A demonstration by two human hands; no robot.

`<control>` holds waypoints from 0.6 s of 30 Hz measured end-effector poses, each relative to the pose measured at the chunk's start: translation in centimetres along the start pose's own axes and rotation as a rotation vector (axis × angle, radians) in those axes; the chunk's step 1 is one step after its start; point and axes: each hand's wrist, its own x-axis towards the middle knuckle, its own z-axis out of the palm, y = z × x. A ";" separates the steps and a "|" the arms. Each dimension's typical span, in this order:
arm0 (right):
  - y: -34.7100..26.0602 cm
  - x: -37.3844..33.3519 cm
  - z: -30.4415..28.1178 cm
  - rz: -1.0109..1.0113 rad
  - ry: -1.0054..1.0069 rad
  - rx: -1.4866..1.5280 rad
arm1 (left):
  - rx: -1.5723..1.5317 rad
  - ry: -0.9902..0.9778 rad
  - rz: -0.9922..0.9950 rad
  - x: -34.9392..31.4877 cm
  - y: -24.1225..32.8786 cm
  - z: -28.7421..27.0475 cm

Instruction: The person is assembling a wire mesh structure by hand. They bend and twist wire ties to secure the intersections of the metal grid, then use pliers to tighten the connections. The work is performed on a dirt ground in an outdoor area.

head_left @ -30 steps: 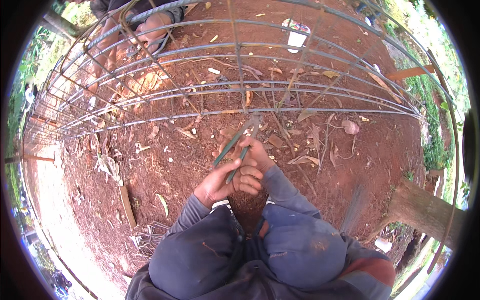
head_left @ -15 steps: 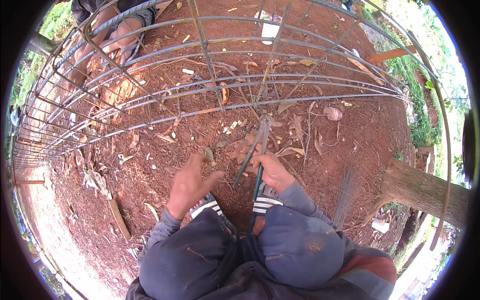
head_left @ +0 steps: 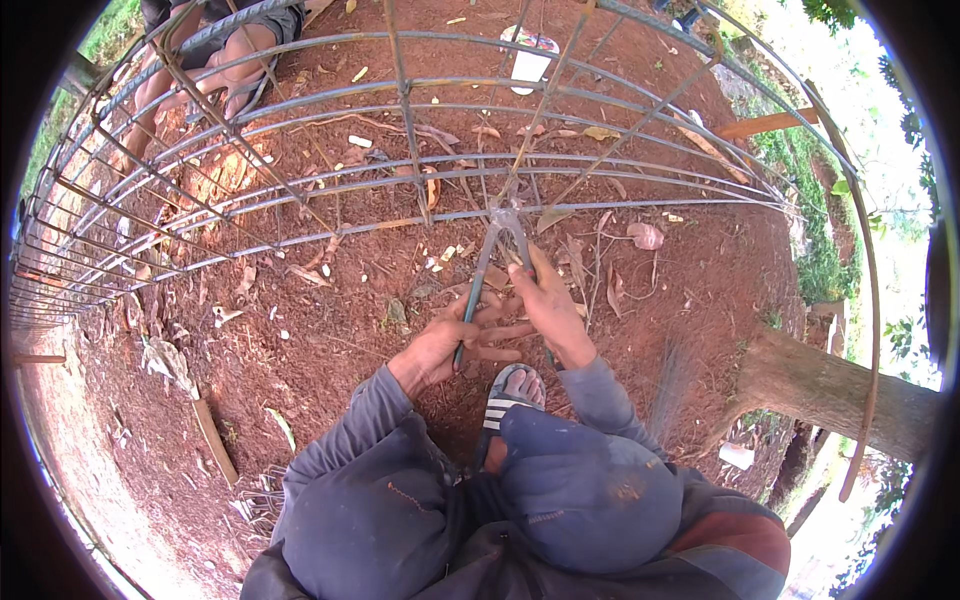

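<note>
The left hand (head_left: 440,342) has come back to the pliers (head_left: 488,252), loosely holding one handle (head_left: 472,303), fingers (head_left: 503,333) half extended. The right hand (head_left: 555,312), partly curled, holds the other; their head (head_left: 503,214) is at the lowest bar (head_left: 600,205).

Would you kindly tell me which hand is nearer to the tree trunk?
Right: the right hand, at the pincers, is left of the tree trunk; the left hand, also at the pincers, is farther left.

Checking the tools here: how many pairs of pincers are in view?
1: the pincers between the left hand and right hand, jaw end at the rebar cage. Others may be hidden.
</note>
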 end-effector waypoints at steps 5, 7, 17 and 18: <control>0.0 1.5 -0.9 0.003 -0.019 0.060 | -0.025 -0.069 0.011 0.8 1.7 0.9; -1.9 1.3 -1.2 0.035 -0.036 0.110 | -0.002 -0.057 0.014 1.1 2.1 1.1; -3.7 1.5 -1.6 0.172 -0.013 0.237 | 0.074 0.024 0.075 2.5 1.0 3.3; -3.3 1.5 -1.8 0.141 -0.017 0.241 | 0.074 0.035 0.071 2.5 0.8 3.5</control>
